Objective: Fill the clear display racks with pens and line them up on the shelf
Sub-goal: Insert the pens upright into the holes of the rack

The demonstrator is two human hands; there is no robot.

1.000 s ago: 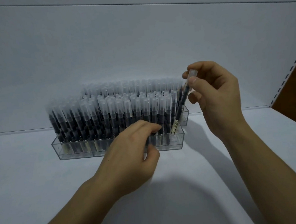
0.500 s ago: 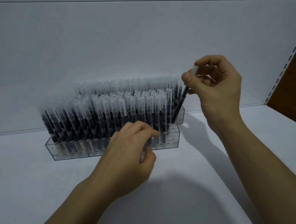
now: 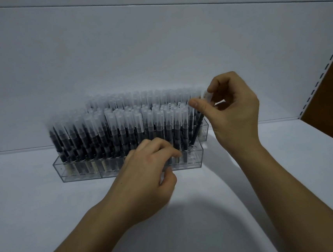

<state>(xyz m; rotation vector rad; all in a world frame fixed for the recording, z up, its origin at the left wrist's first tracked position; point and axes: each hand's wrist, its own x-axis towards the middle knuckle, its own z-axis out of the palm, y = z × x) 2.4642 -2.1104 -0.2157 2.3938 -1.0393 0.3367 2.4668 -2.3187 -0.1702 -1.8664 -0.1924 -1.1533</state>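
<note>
My right hand (image 3: 233,115) pinches the frosted cap of a black-barrelled pen (image 3: 199,122) between thumb and fingers. The pen leans right, its lower end down in the right end of the clear plastic display rack (image 3: 84,173) at the front. My left hand (image 3: 146,174) grips that rack's front wall, fingers curled over its top edge, and it stands on the white shelf (image 3: 47,208) packed with upright capped pens (image 3: 121,130), a second full rack (image 3: 204,131) just behind.
</note>
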